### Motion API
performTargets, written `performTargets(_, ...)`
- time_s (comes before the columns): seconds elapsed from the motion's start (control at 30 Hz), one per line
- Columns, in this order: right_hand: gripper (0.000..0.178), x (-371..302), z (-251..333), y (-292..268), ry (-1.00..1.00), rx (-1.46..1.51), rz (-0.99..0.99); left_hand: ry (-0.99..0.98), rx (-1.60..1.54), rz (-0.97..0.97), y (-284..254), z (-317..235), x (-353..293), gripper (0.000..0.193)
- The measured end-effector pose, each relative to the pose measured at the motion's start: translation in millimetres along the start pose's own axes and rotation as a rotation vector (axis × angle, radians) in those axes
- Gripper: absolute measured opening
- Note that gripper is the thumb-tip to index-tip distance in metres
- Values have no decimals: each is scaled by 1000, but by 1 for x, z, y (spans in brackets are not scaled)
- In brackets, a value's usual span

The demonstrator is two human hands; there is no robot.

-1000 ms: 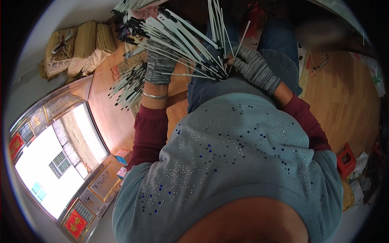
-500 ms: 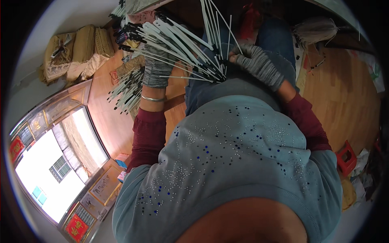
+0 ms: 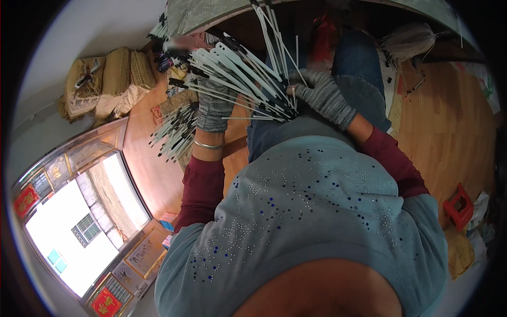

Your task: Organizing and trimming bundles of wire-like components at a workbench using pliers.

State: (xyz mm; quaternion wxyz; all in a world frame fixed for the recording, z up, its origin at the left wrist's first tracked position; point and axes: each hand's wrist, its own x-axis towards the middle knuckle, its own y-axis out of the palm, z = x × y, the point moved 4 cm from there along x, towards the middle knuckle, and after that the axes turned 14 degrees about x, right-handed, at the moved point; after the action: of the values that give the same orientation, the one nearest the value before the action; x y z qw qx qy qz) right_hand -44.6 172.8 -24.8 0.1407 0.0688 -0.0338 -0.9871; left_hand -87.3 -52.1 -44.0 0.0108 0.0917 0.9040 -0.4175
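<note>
A fanned bundle of thin white sticks with black tips (image 3: 240,79) spreads across my lap, several of them flat and broader. My left hand (image 3: 213,108), in a grey striped fingerless glove, is wrapped round the bundle from the left; its fingers are partly hidden behind the sticks. My right hand (image 3: 325,98), gloved alike, sits at the bundle's right side, with thumb and fingertips pinched on a thin white stick. The black tips gather against my waist. More black-tipped white sticks (image 3: 177,132) lie in a pile beyond my left wrist.
A grey table edge (image 3: 211,13) curves across the far side. Yellow-brown sacks (image 3: 87,87) stand at the far left. At the right are a bunch of pale strands (image 3: 409,42), a red plastic stool (image 3: 458,207) and a yellowish bag (image 3: 460,253) on the wooden floor (image 3: 438,132).
The view has shifted, showing more of the table edge. My right hand has moved left, closer to the sticks, while my left hand still holds the bundle.
</note>
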Motion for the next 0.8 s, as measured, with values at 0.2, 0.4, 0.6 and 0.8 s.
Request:
performTargets(0.2,19,1,1,-12,90,-6,38,387,343,-189,-4,-17,-13,30)
performTargets(0.4,17,-8,21,-31,-176,-402,-44,364,-109,-30,-17,-82,-18,25)
performTargets(0.6,18,-9,46,-49,-501,-804,-332,483,56,-93,-13,-97,-18,20)
performTargets(0.8,27,-10,63,-111,-520,-616,-652,260,-613,26,-16,-81,-19,20)
